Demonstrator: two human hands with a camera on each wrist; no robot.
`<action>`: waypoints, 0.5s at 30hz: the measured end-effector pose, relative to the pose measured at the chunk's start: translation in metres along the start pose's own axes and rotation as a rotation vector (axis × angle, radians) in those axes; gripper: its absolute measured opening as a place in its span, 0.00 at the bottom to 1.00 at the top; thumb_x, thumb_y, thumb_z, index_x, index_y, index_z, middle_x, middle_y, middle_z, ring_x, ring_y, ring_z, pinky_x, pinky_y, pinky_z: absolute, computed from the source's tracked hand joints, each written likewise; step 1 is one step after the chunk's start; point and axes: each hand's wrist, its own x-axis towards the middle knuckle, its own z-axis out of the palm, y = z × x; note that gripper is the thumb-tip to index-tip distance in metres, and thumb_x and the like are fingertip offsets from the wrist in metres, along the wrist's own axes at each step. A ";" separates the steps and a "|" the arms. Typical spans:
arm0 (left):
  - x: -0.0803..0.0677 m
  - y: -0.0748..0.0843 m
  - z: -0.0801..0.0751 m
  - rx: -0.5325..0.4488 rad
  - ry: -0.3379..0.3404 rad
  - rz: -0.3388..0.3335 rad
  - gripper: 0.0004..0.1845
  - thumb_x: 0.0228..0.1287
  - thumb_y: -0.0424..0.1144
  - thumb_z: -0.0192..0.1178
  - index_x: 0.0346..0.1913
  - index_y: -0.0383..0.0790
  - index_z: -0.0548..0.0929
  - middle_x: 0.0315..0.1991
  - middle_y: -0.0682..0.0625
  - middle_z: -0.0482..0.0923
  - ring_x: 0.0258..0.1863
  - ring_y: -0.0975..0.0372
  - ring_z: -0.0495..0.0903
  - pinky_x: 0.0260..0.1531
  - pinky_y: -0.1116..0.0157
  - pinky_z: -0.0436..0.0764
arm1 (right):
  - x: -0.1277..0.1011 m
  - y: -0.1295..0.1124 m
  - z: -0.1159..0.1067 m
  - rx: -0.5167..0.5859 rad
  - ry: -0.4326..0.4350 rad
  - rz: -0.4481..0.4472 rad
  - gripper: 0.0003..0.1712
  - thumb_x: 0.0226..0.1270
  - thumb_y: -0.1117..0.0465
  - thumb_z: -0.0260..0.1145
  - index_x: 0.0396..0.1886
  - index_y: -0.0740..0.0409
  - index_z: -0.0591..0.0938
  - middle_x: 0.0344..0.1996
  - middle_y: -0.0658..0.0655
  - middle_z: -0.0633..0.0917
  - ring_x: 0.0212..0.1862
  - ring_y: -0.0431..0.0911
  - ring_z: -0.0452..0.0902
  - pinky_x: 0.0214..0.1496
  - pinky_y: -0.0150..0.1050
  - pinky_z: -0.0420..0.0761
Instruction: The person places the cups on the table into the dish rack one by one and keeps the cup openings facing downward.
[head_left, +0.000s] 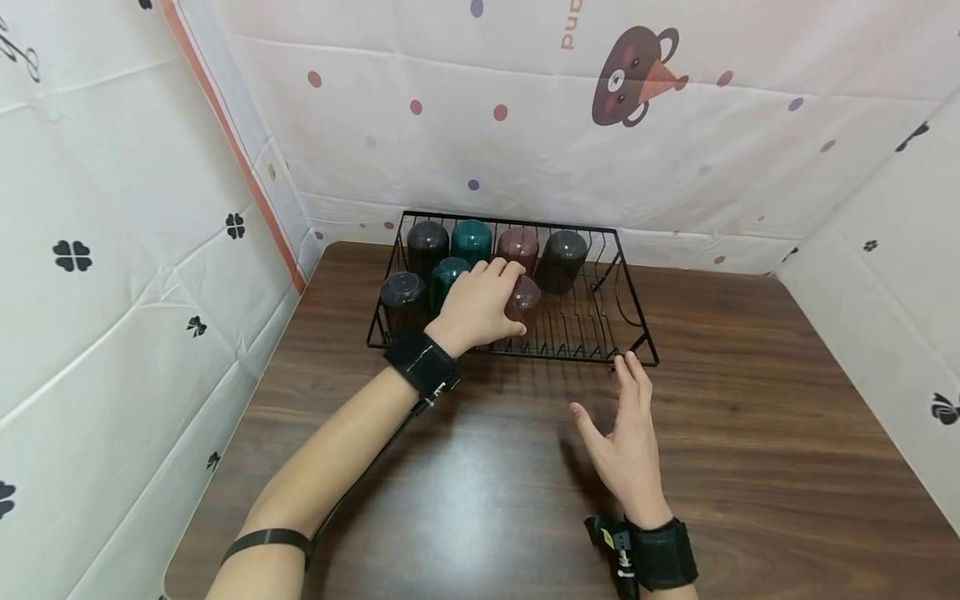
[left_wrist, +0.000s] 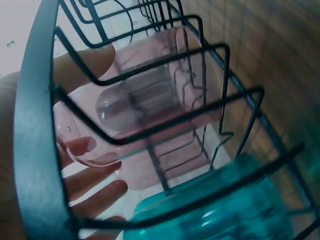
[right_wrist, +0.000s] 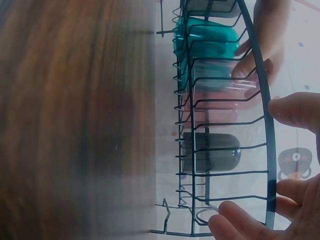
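A black wire rack point(head_left: 637, 308) holds two rows of upside-down translucent cups. My left hand point(head_left: 480, 304) reaches over the front row and holds a pink cup point(head_left: 525, 300), thumb on the near side and fingers round the far side. In the left wrist view that pink cup point(left_wrist: 150, 95) shows behind the rack's wires, beside a teal cup point(left_wrist: 215, 205). Just left of the hand stands the front teal cup point(head_left: 447, 279), partly covered by it. My right hand point(head_left: 626, 450) is held with fingers extended at the rack's front right corner, holding nothing; whether its fingertips touch is unclear.
In the back row are a dark grey cup point(head_left: 428, 246), a teal cup point(head_left: 472, 240), a pink cup point(head_left: 518, 246) and another dark cup point(head_left: 562, 260). A dark cup point(head_left: 403, 300) stands front left. Printed cloth walls surround the wooden table point(head_left: 750, 400).
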 end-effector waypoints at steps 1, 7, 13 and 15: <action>0.000 0.000 0.000 0.028 0.010 0.004 0.46 0.51 0.60 0.77 0.70 0.47 0.70 0.63 0.46 0.75 0.61 0.51 0.74 0.58 0.49 0.77 | 0.000 0.000 0.000 -0.001 0.001 0.000 0.52 0.67 0.56 0.73 0.83 0.53 0.53 0.82 0.57 0.51 0.71 0.62 0.68 0.59 0.61 0.78; 0.000 0.000 -0.004 0.084 0.018 -0.004 0.45 0.50 0.62 0.76 0.70 0.51 0.71 0.64 0.46 0.74 0.66 0.48 0.71 0.71 0.32 0.56 | 0.000 -0.001 -0.001 -0.003 0.000 -0.002 0.52 0.67 0.57 0.73 0.83 0.54 0.53 0.82 0.58 0.51 0.71 0.62 0.68 0.60 0.61 0.77; 0.000 -0.003 -0.005 0.045 -0.027 -0.040 0.45 0.52 0.61 0.75 0.72 0.54 0.68 0.66 0.46 0.73 0.67 0.47 0.72 0.70 0.28 0.54 | 0.000 -0.001 0.000 0.002 -0.002 0.000 0.52 0.67 0.57 0.73 0.82 0.55 0.53 0.82 0.57 0.51 0.73 0.61 0.65 0.62 0.60 0.76; 0.000 -0.003 -0.007 0.058 -0.028 -0.041 0.45 0.53 0.61 0.75 0.72 0.53 0.68 0.66 0.46 0.73 0.65 0.47 0.72 0.68 0.31 0.61 | 0.000 0.000 0.000 0.004 -0.002 -0.002 0.52 0.67 0.57 0.73 0.83 0.55 0.53 0.82 0.56 0.50 0.74 0.60 0.64 0.62 0.60 0.76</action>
